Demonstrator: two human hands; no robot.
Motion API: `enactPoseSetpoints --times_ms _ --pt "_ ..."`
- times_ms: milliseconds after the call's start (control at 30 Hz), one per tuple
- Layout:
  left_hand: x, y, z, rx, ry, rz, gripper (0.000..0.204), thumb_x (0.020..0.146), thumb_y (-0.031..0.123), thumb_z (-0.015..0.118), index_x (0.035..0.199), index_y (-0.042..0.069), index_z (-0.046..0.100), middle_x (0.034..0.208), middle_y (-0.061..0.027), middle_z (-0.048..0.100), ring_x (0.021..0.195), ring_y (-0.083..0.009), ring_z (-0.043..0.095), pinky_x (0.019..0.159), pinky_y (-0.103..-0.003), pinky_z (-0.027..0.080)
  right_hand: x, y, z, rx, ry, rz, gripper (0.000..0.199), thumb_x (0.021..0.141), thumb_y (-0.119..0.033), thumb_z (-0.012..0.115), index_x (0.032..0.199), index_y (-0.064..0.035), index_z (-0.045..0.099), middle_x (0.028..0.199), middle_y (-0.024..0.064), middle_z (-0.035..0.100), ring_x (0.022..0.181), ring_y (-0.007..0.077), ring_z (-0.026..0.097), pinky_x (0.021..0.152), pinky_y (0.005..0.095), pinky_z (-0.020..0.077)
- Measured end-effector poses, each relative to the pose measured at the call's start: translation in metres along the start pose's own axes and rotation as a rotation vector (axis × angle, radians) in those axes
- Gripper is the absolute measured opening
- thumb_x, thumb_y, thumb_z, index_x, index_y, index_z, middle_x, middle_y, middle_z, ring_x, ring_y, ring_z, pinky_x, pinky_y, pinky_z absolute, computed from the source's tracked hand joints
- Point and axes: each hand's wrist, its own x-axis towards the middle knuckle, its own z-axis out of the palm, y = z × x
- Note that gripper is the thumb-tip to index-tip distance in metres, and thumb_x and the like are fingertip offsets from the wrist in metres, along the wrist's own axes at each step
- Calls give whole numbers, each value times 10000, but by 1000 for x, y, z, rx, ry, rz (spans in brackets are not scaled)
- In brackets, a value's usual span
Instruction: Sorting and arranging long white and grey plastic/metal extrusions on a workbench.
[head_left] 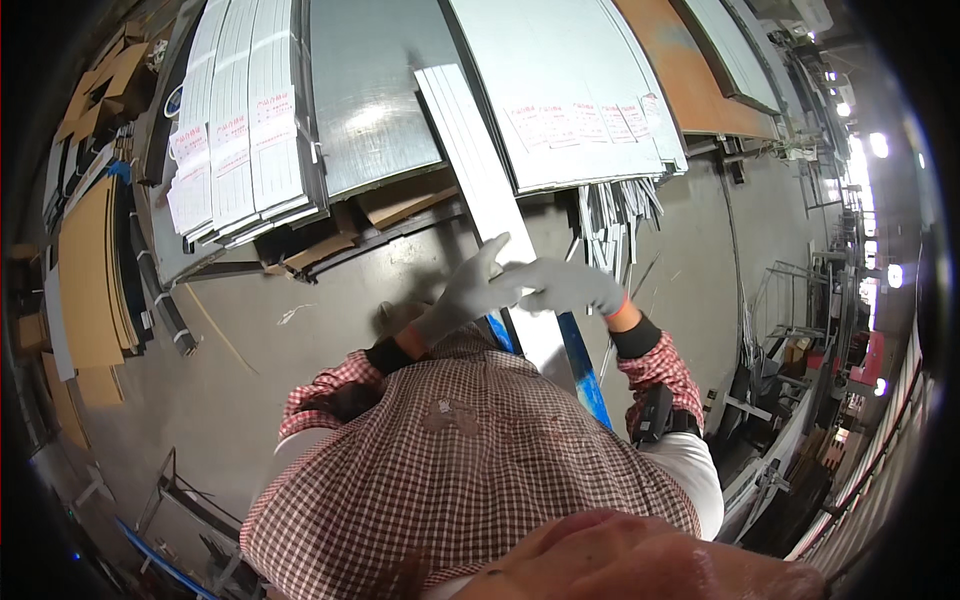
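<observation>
A long white ribbed panel strip [475,160] runs from the table edge toward my body, its near part resting over blue supports [585,370]. Both my hands wear grey gloves and meet above this strip. My left hand [462,298] has one finger raised and apart, the others reaching toward the right hand. My right hand [568,285] points left, its fingertips at the left hand's fingers. Some of its fingers are bent, and anything small between them is hidden.
Bundled white strips [235,130] lie on the table at left, beside a bare grey sheet [375,90]. White panels [560,80] with red-printed labels are stacked at right. Thin offcut strips [612,225] hang below them. Brown boards [90,270] stand at far left.
</observation>
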Motion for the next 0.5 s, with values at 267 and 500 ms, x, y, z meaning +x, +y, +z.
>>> enactPoseSetpoints --times_ms 267,500 --pt "-32 -120 -60 158 288 -72 605 798 99 601 1348 4 367 713 -39 619 696 -124 625 607 -262 531 8 114 -50 -542 129 521 265 784 -43 584 1038 -48 660 966 110 676 772 222 648 725 291 526" --pt "62 -141 -74 1231 -1079 281 253 902 214 468 1060 33 547 928 -108 600 779 -220 577 708 -402 480 67 205 51 -125 605 284 237 805 -45 561 1035 -18 616 858 104 656 774 195 611 728 290 500"
